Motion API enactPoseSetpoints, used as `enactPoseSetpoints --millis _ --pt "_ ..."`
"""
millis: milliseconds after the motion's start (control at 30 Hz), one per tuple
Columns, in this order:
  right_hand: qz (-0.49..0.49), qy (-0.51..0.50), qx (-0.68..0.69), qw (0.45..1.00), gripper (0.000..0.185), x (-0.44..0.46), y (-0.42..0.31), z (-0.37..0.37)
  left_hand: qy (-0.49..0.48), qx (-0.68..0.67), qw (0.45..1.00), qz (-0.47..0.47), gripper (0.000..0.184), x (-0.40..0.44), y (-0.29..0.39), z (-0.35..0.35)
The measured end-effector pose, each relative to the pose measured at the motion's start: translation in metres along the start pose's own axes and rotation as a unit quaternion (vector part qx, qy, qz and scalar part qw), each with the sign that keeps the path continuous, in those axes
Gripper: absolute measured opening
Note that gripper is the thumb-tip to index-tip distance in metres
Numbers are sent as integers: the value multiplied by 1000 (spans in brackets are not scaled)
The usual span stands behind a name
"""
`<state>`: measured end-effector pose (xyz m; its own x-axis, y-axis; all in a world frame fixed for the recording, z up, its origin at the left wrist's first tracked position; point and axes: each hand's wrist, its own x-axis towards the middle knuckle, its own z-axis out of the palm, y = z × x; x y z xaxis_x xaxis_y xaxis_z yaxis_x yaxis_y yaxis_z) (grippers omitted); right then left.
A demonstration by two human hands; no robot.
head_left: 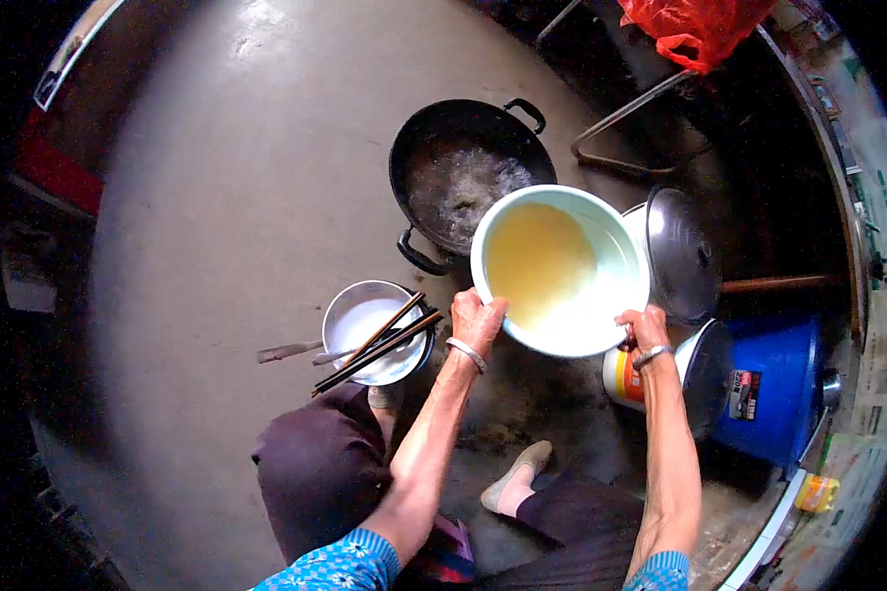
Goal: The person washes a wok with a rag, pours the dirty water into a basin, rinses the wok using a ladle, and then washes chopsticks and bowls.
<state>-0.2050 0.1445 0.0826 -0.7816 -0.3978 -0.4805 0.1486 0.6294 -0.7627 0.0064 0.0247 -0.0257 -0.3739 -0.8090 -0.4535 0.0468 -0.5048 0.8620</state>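
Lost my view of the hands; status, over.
Left hand, right hand: gripping basin rim. Basin tipped toward wok, yellowish liquid inside. Nothing seen between them.

The red bag (698,28) above and right of the black wok (471,177) is cut off by the top edge. Splashing blurs the wok's contents, and the basin (562,271) hides part of its rim.

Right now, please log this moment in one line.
left hand: grip on basin | right hand: same | basin: tilted toward wok | yellowish liquid inside | wok: churned liquid
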Motion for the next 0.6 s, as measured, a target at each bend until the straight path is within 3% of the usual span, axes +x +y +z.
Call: enactPoseSetpoints --millis 100,133,300,333,533,600 --pt "-41 31 55 997 11 -17 31 0 -10 18 1000 21 26 -9 -7 0" --pt "1 39 77 996 10 -33 32 1 -13 36 999 12 26 -13 -8 -1" --pt "-11 79 114 990 13 -50 103 -11 -31 54 998 -10 28 -30 -35 -2" --pt "34 88 120 988 13 -64 104 -9 -32 78 996 -7 26 -35 -37 -4" --pt "72 158 225 959 19 -83 202 6 -11 156 986 -57 24 -49 -81 -4" --pt "125 179 231 948 19 -85 235 7 -11 157 985 -65 24 -54 -100 -1"
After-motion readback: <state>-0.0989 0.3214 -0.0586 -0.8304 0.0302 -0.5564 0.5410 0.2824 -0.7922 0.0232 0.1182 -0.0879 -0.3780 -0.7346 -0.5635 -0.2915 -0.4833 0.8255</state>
